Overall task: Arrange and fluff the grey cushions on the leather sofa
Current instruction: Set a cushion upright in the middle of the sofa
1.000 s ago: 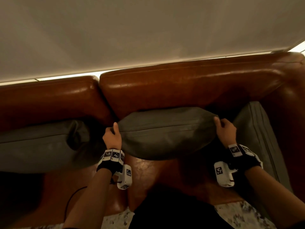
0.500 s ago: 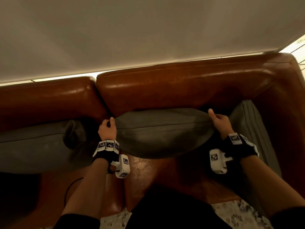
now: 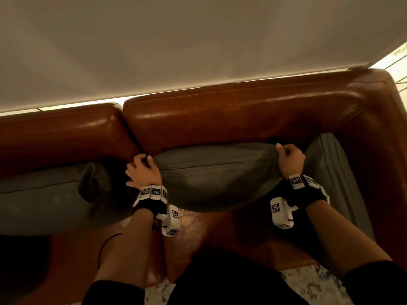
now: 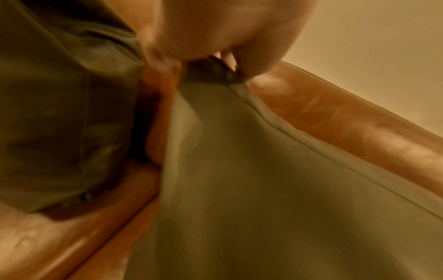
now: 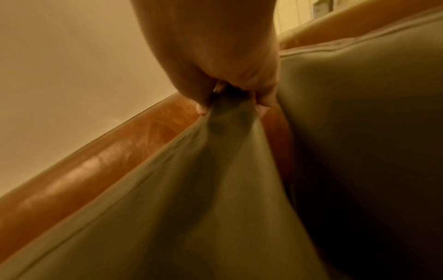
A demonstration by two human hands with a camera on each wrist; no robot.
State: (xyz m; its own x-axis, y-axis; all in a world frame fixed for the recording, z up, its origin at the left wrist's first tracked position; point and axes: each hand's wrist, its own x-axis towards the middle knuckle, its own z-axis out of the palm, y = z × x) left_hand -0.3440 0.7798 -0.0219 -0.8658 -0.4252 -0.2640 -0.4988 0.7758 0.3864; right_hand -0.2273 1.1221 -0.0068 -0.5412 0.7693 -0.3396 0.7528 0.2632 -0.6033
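Where the two back sections of the brown leather sofa (image 3: 231, 111) meet, held up off the seat: middle grey cushion (image 3: 215, 179), stretched between both hands and leaning against the right back section. Gripped at its left top corner by the left hand (image 3: 143, 172), fingers curled and bunched round a fold of grey fabric; clearer from the left wrist, left hand (image 4: 215, 37) with fingers (image 4: 258, 62) pinching the corner tip, though blurred there. Gripped at its right top corner by the right hand (image 3: 290, 161), knuckles up, thumb on top; from the right wrist, right hand (image 5: 215, 56) with fingers (image 5: 266, 98) pressed together and closed on the gathered corner of the middle grey cushion (image 5: 191, 189), fabric pulled taut below the pinch. Toward the left end of the seat, lying against the back: left grey cushion (image 3: 44, 199), dented at its near corner, just beside the left wrist. At the right end, propped upright against the armrest: right grey cushion (image 3: 334, 172), close behind the right wrist. Strapped on both wrists: black bands with white marker blocks (image 3: 154, 192). Along the near seat edge: speckled floor (image 3: 312, 282).
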